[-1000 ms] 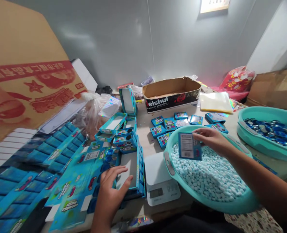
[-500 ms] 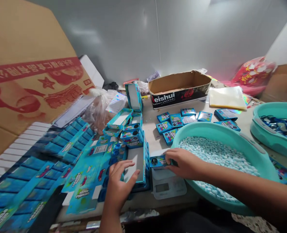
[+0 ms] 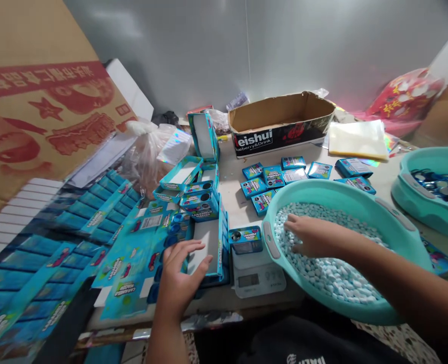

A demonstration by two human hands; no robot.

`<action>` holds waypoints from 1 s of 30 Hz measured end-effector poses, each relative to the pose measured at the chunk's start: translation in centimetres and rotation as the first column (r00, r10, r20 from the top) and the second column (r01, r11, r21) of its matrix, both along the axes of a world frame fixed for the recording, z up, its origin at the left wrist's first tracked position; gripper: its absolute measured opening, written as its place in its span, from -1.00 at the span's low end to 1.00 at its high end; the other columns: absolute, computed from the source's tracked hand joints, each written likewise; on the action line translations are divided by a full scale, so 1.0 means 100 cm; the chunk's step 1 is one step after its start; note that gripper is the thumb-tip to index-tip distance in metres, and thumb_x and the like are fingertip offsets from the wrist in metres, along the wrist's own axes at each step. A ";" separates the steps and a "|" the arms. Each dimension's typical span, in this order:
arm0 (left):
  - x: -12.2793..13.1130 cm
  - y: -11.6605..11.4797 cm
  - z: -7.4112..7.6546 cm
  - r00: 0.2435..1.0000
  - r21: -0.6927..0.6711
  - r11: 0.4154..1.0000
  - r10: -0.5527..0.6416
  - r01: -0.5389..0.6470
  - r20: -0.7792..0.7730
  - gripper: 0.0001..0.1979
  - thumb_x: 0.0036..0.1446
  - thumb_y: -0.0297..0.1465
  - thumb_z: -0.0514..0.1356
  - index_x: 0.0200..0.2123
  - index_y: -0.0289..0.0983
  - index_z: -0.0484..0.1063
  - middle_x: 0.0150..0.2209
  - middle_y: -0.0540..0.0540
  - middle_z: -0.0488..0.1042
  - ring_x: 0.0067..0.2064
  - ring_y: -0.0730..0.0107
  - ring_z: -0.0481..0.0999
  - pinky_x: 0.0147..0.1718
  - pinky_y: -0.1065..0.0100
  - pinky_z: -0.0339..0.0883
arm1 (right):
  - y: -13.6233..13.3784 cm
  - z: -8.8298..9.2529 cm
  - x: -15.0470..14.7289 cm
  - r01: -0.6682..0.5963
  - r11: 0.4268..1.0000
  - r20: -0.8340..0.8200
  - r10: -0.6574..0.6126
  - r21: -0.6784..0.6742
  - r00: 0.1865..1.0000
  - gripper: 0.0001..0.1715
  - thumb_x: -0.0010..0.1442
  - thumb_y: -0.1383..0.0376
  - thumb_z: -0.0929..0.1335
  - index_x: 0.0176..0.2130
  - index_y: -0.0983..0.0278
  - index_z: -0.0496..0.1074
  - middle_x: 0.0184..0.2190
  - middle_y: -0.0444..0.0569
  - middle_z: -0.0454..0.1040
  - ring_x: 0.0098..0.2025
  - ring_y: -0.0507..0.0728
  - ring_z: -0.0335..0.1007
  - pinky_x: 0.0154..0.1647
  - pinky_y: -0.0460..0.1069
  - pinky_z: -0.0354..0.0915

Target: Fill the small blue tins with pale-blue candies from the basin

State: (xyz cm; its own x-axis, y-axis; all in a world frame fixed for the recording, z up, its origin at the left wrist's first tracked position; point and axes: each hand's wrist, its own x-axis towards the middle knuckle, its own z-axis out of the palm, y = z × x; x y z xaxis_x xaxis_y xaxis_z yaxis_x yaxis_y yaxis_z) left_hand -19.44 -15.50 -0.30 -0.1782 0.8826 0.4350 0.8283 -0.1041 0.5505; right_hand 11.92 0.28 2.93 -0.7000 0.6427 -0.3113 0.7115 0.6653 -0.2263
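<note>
One large cardboard carton fills the left side, with a smaller black carton at the back of the table. Nearer, a round blue-green tub holds many pale candies. Left of it, an open blue display box shows its white floor. The person's left hand is over the near left edge of that box, fingers spread, gripping nothing that shows; whether it presses on the box is unclear. The right hand reaches into the tub, fingers down among the candies; the fingertips are partly hidden, so one cannot tell whether they have closed on any. A white scale sits between box and tub, and a small blue box rests on it, apart from both hands. The step in hand appears to be gathering candies; the next move seems to call for a light, closed scoop.
</note>
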 end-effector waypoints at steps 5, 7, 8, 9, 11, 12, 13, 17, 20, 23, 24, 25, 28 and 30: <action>0.000 -0.001 0.000 1.000 -0.004 1.000 0.012 -0.012 0.005 -0.87 0.20 -0.26 0.26 -0.18 -0.11 0.46 -0.10 0.01 0.48 -0.02 0.25 0.41 0.01 0.16 0.18 | 0.000 -0.001 -0.009 0.036 0.996 0.105 -0.028 -0.078 0.994 -0.70 0.12 0.27 0.41 -0.13 0.34 0.51 -0.15 0.15 0.50 -0.21 0.26 0.47 -0.29 0.03 0.26; 0.001 -0.001 0.001 1.000 -0.007 1.000 0.011 -0.011 -0.001 -0.88 0.20 -0.27 0.26 -0.19 -0.12 0.46 -0.10 0.01 0.49 -0.03 0.25 0.41 0.01 0.17 0.18 | 0.005 0.001 -0.008 0.085 0.989 0.108 -0.072 -0.121 0.992 -0.75 0.11 0.32 0.39 -0.17 0.29 0.54 -0.23 0.09 0.54 -0.24 0.23 0.45 -0.33 0.01 0.21; 0.001 -0.001 0.001 1.000 -0.008 1.000 0.009 -0.009 -0.004 -0.88 0.20 -0.27 0.26 -0.19 -0.12 0.46 -0.10 0.00 0.49 -0.03 0.25 0.41 0.01 0.17 0.18 | 0.006 0.002 -0.007 0.102 0.986 0.111 -0.087 -0.133 0.990 -0.79 0.11 0.33 0.38 -0.20 0.27 0.55 -0.27 0.06 0.55 -0.27 0.21 0.44 -0.36 0.00 0.18; 0.001 -0.001 0.001 1.000 -0.007 1.000 0.007 -0.007 -0.007 -0.88 0.20 -0.27 0.26 -0.19 -0.12 0.46 -0.11 0.00 0.49 -0.03 0.25 0.41 0.00 0.17 0.19 | 0.008 0.004 -0.007 0.109 0.984 0.109 -0.094 -0.142 0.990 -0.83 0.11 0.34 0.38 -0.25 0.27 0.56 -0.31 0.04 0.55 -0.31 0.18 0.42 -0.38 -0.01 0.14; 0.001 0.000 0.001 1.000 -0.005 1.000 0.006 -0.006 -0.011 -0.87 0.20 -0.27 0.26 -0.19 -0.12 0.46 -0.11 0.00 0.49 -0.03 0.25 0.42 0.00 0.17 0.19 | 0.009 0.005 -0.005 0.101 0.983 0.082 -0.089 -0.152 0.993 -0.89 0.10 0.36 0.37 -0.36 0.27 0.54 -0.39 -0.01 0.53 -0.38 0.12 0.37 -0.41 -0.02 0.10; 0.001 0.000 0.001 1.000 -0.004 1.000 0.008 -0.008 -0.011 -0.87 0.20 -0.27 0.26 -0.19 -0.12 0.46 -0.11 0.00 0.49 -0.03 0.25 0.42 0.00 0.17 0.19 | 0.009 0.006 -0.005 0.091 0.984 0.060 -0.083 -0.154 0.995 -0.90 0.09 0.36 0.36 -0.40 0.27 0.52 -0.43 -0.03 0.52 -0.41 0.10 0.34 -0.42 -0.03 0.08; 0.001 0.001 0.001 1.000 -0.003 1.000 0.009 -0.009 -0.012 -0.87 0.20 -0.27 0.26 -0.19 -0.12 0.46 -0.10 0.00 0.49 -0.03 0.25 0.42 0.00 0.17 0.19 | 0.009 0.007 -0.005 0.080 0.985 0.034 -0.076 -0.150 0.997 -0.90 0.09 0.36 0.36 -0.43 0.27 0.49 -0.45 -0.05 0.50 -0.43 0.08 0.31 -0.43 -0.03 0.07; -0.001 0.000 0.000 1.000 -0.005 1.000 0.000 0.000 -0.024 -0.86 0.19 -0.27 0.27 -0.18 -0.13 0.47 -0.10 0.00 0.49 -0.03 0.24 0.41 0.00 0.17 0.20 | 0.010 0.008 -0.005 0.059 0.993 -0.012 -0.060 -0.100 0.998 -0.83 0.13 0.37 0.33 -0.49 0.27 0.43 -0.51 -0.06 0.44 -0.49 0.05 0.21 -0.45 -0.03 0.02; -0.001 -0.001 0.000 1.000 -0.005 1.000 0.005 -0.005 -0.023 -0.86 0.19 -0.27 0.27 -0.18 -0.14 0.47 -0.09 -0.01 0.49 -0.02 0.24 0.42 0.01 0.17 0.20 | 0.011 0.009 -0.005 0.067 0.994 -0.030 -0.070 -0.085 0.997 -0.78 0.18 0.34 0.31 -0.50 0.28 0.41 -0.51 -0.05 0.44 -0.49 0.04 0.18 -0.45 -0.03 0.01; 0.000 -0.001 0.001 1.000 -0.007 1.000 0.005 -0.006 -0.022 -0.86 0.20 -0.27 0.26 -0.18 -0.14 0.47 -0.10 -0.02 0.49 -0.02 0.23 0.42 0.00 0.17 0.20 | 0.011 0.011 -0.005 0.069 0.994 -0.053 -0.073 -0.082 0.996 -0.77 0.20 0.33 0.32 -0.49 0.28 0.42 -0.50 -0.04 0.45 -0.49 0.04 0.19 -0.45 -0.03 0.01; 0.000 -0.001 0.001 1.000 -0.011 1.000 0.003 -0.004 -0.020 -0.86 0.20 -0.27 0.26 -0.18 -0.14 0.47 -0.10 -0.02 0.49 -0.02 0.23 0.41 0.00 0.16 0.20 | 0.011 0.011 -0.004 0.066 0.995 -0.061 -0.071 -0.080 0.996 -0.77 0.21 0.33 0.32 -0.48 0.28 0.43 -0.50 -0.03 0.46 -0.49 0.04 0.20 -0.45 -0.03 0.01; 0.001 -0.001 0.002 1.000 -0.014 1.000 0.003 -0.003 -0.015 -0.86 0.20 -0.27 0.26 -0.18 -0.14 0.46 -0.10 -0.02 0.49 -0.02 0.23 0.41 0.00 0.16 0.20 | 0.012 0.011 -0.004 0.064 0.995 -0.073 -0.069 -0.074 0.995 -0.77 0.21 0.33 0.32 -0.48 0.28 0.43 -0.50 -0.03 0.46 -0.48 0.05 0.21 -0.45 -0.03 0.02; 0.002 0.000 0.003 1.000 -0.013 1.000 0.015 -0.014 0.009 -0.86 0.20 -0.25 0.25 -0.19 -0.15 0.47 -0.10 -0.03 0.49 -0.02 0.21 0.39 0.01 0.15 0.19 | 0.015 0.015 -0.003 0.069 0.997 -0.139 -0.073 -0.033 0.988 -0.77 0.22 0.33 0.32 -0.47 0.28 0.44 -0.47 -0.04 0.47 -0.45 0.07 0.25 -0.42 -0.02 0.06; 0.003 0.001 0.003 1.000 -0.012 1.000 0.019 -0.019 0.021 -0.86 0.20 -0.26 0.25 -0.19 -0.15 0.47 -0.10 -0.04 0.49 -0.01 0.21 0.38 0.01 0.15 0.19 | 0.018 0.022 -0.005 0.087 0.996 -0.223 -0.079 0.026 0.972 -0.76 0.24 0.34 0.30 -0.45 0.29 0.44 -0.46 -0.04 0.47 -0.43 0.07 0.27 -0.38 -0.02 0.10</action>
State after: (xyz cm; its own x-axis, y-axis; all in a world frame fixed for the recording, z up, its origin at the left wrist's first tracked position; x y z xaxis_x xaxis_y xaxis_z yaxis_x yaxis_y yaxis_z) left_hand -19.12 -15.44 0.05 -0.2039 0.8840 0.4206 0.8185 -0.0818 0.5687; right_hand 11.44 2.05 5.15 -0.6930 0.7090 -0.1310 0.6993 0.6166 -0.3617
